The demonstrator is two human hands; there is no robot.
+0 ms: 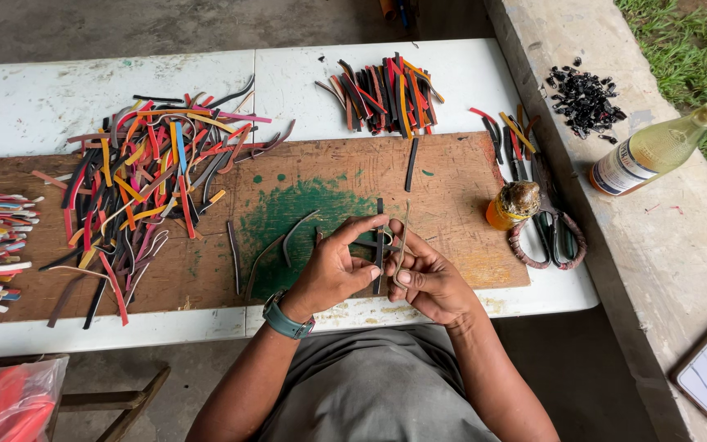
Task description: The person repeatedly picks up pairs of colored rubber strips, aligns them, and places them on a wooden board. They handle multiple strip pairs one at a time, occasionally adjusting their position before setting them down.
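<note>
Rubbery black strip (pixel 379 245) stands pinched between my left hand (pixel 333 274) and right hand (pixel 427 282) above the wooden board (pixel 452 205); I judge loose fingertips could let it slip.

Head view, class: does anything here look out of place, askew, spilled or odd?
The glass bottle lies tipped on its side on the concrete ledge, though nothing has spilled from it. A green stain marks the wooden board. The heaps of coloured strips look loosely sorted, not spilled.
</note>
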